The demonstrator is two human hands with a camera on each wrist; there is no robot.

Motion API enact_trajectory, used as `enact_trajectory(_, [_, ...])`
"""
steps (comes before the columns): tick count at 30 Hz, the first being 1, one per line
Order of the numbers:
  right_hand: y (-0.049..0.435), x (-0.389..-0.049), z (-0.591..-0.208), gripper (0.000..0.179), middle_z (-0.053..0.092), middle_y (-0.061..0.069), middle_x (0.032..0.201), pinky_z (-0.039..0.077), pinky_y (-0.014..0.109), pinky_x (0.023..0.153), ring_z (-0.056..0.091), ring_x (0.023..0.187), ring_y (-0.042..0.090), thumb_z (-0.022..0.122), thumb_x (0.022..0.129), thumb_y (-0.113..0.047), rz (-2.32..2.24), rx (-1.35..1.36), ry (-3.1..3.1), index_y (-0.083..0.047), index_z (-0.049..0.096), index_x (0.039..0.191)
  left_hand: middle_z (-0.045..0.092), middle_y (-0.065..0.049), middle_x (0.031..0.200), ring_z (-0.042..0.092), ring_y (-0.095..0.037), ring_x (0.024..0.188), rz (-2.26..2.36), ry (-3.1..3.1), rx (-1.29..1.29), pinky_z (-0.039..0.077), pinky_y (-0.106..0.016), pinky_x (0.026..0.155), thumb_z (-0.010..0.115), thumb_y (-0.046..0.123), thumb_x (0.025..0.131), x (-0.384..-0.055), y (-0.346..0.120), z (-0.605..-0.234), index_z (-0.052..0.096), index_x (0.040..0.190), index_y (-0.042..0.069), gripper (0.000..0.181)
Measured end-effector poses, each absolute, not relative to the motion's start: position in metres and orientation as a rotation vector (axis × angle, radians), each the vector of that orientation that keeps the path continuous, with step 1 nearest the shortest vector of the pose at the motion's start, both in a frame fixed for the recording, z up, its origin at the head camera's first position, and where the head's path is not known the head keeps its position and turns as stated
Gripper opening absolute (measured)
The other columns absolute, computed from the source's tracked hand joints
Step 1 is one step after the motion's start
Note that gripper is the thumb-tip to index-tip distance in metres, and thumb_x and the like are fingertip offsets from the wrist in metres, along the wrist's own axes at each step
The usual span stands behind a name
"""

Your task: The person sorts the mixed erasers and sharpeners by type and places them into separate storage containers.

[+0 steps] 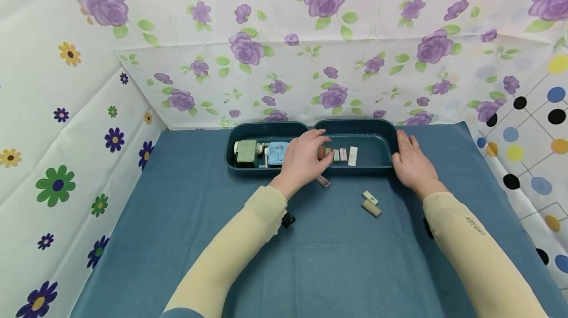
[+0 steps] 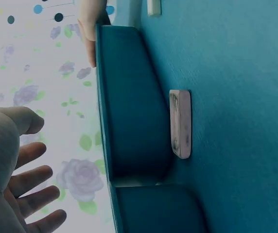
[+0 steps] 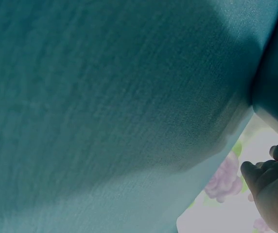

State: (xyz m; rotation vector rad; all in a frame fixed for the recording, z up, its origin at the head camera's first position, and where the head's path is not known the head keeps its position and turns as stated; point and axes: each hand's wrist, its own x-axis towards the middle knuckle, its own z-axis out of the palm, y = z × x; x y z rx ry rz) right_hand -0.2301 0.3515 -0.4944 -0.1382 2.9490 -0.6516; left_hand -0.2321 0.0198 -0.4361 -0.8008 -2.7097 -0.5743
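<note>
Two dark teal trays stand end to end. My left hand hovers over where they meet, fingers spread and relaxed, holding nothing in the left wrist view. At the far end of the right tray, my right hand rests with fingers fairly straight against the end wall. Inside that tray, a row of small blocks includes a white block and a pinkish block; my left hand partly hides the row. The left tray holds a boxy green object and a light blue one, both with cream parts.
A pinkish block lies on the blue cloth just in front of the trays. Farther right on the cloth are a whitish block and a tan block. A flowered sheet rises behind the trays.
</note>
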Motion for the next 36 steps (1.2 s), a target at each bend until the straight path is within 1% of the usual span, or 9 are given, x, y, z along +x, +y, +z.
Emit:
enact_trajectory(1, [0.352,-0.23,-0.495,0.067,-0.006,0.02,0.178,0.012,0.07,0.125,-0.007,0.161,0.048,0.024,0.115,-0.022,-0.651,-0.139,2.949,-0.004,-0.01,0.17,0.065,-0.004,0.148,0.057,-0.021,0.141,-0.603,-2.691,-0.799,0.054,-0.041,0.107,0.071,0.035,0.104,-0.229,0.017,-0.436,0.08,0.113,0.02,0.02])
enact_trajectory(4, [0.352,-0.23,-0.495,0.068,-0.006,0.02,0.178,0.012,0.07,0.125,-0.006,0.162,0.047,0.025,0.115,-0.022,-0.648,-0.141,2.95,-0.004,-0.01,0.17,0.069,-0.004,0.141,0.063,-0.021,0.132,-0.675,-2.65,-0.791,0.057,-0.039,0.099,0.072,0.031,0.104,-0.221,0.009,-0.436,0.079,0.106,0.019,0.014])
enact_trajectory(9, [0.352,-0.231,-0.493,0.068,-0.006,0.02,0.178,0.013,0.07,0.125,-0.005,0.161,0.048,0.025,0.114,-0.021,-0.642,-0.147,2.949,-0.004,-0.01,0.17,0.072,-0.003,0.132,0.066,-0.021,0.123,-0.704,-2.641,-0.77,0.057,-0.04,0.1,0.074,0.03,0.102,-0.208,-0.003,-0.44,0.08,0.121,0.016,0.024])
enact_trajectory(12, [0.351,-0.231,-0.493,0.068,-0.006,0.02,0.178,0.013,0.07,0.125,-0.005,0.162,0.048,0.025,0.114,-0.021,-0.645,-0.146,2.95,-0.004,-0.009,0.17,0.074,-0.002,0.127,0.069,-0.021,0.116,-0.715,-2.644,-0.751,0.058,-0.039,0.096,0.075,0.032,0.102,-0.2,-0.008,-0.444,0.079,0.122,0.015,0.027])
enact_trajectory(15, [0.351,-0.232,-0.493,0.068,-0.006,0.019,0.178,0.013,0.07,0.125,-0.005,0.162,0.048,0.025,0.114,-0.021,-0.645,-0.142,2.95,-0.004,-0.009,0.17,0.074,0.0,0.124,0.071,-0.019,0.109,-0.745,-2.667,-0.714,0.061,-0.038,0.087,0.076,0.033,0.102,-0.191,-0.012,-0.449,0.079,0.122,0.016,0.026])
enact_trajectory(18, [0.351,-0.231,-0.494,0.068,-0.006,0.02,0.178,0.012,0.069,0.125,-0.005,0.162,0.048,0.025,0.114,-0.021,-0.644,-0.14,2.947,-0.004,-0.009,0.17,0.074,0.001,0.123,0.071,-0.019,0.107,-0.788,-2.704,-0.664,0.062,-0.038,0.082,0.075,0.034,0.102,-0.184,-0.013,-0.453,0.08,0.121,0.018,0.026])
enact_trajectory(22, [0.351,-0.232,-0.495,0.068,-0.005,0.019,0.178,0.012,0.069,0.125,-0.005,0.162,0.048,0.026,0.114,-0.02,-0.648,-0.135,2.952,-0.004,-0.008,0.17,0.074,0.001,0.124,0.071,-0.019,0.111,-0.802,-2.744,-0.616,0.062,-0.04,0.083,0.074,0.035,0.102,-0.176,-0.012,-0.46,0.08,0.12,0.019,0.025])
enact_trajectory(29, [0.353,-0.233,-0.497,0.068,-0.006,0.019,0.178,0.013,0.07,0.125,-0.005,0.162,0.047,0.025,0.114,-0.022,-0.648,-0.133,2.951,-0.005,-0.009,0.17,0.072,-0.002,0.122,0.066,-0.023,0.117,-0.801,-2.655,-0.612,0.057,-0.047,0.094,0.08,0.026,0.097,-0.167,-0.009,-0.474,0.082,0.115,0.015,0.021])
enact_trajectory(36, [0.352,-0.232,-0.497,0.068,-0.006,0.019,0.178,0.013,0.07,0.125,-0.005,0.162,0.047,0.025,0.114,-0.021,-0.653,-0.133,2.948,-0.004,-0.009,0.17,0.071,0.0,0.118,0.067,-0.02,0.109,-0.804,-2.622,-0.623,0.059,-0.045,0.089,0.082,0.026,0.095,-0.157,-0.006,-0.483,0.081,0.114,0.016,0.022])
